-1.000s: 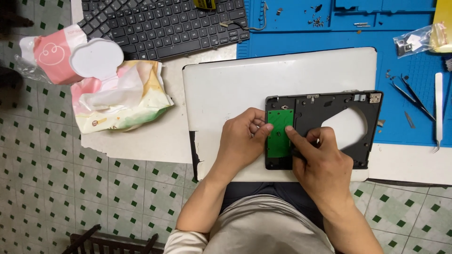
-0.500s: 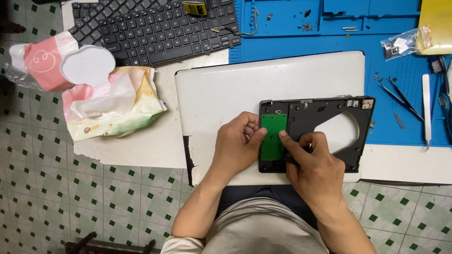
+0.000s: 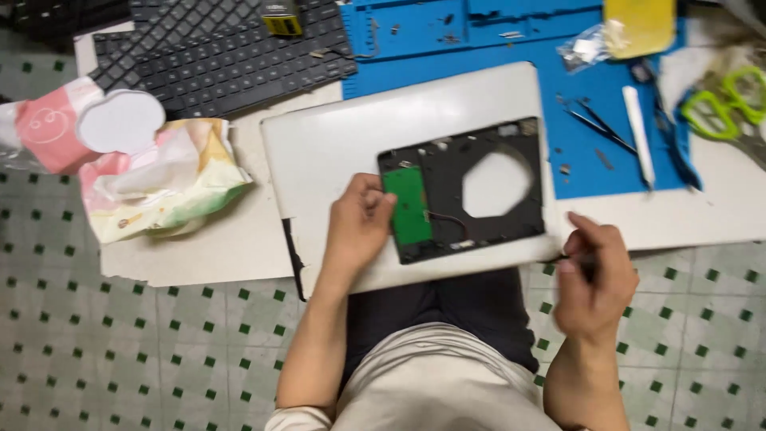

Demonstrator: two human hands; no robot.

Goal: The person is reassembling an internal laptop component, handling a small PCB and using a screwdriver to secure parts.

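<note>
A black plastic frame (image 3: 479, 160) with a large round cut-out and a green circuit board (image 3: 410, 205) at its left end lies on a white laptop lid (image 3: 335, 144). My left hand (image 3: 357, 226) rests on the lid with its fingers against the frame's left edge and the green board. Off the lid's near right corner, my right hand (image 3: 594, 275) hangs over the floor. Its fingers are curled around a thin dark tool (image 3: 568, 258); what kind of tool is too blurred to tell.
A blue work mat (image 3: 511, 48) behind the lid carries small screws, black tweezers (image 3: 594, 124), a white spudger (image 3: 638, 132) and a plastic bag. A black keyboard (image 3: 223, 56) lies far left, crumpled wrappers (image 3: 159, 179) at the left, green-handled scissors (image 3: 730, 104) at the right. Below is tiled floor.
My right hand has come off the black frame and pulled back to the right, past the lid's edge. The left hand stays at the green board. The camera view has shifted.
</note>
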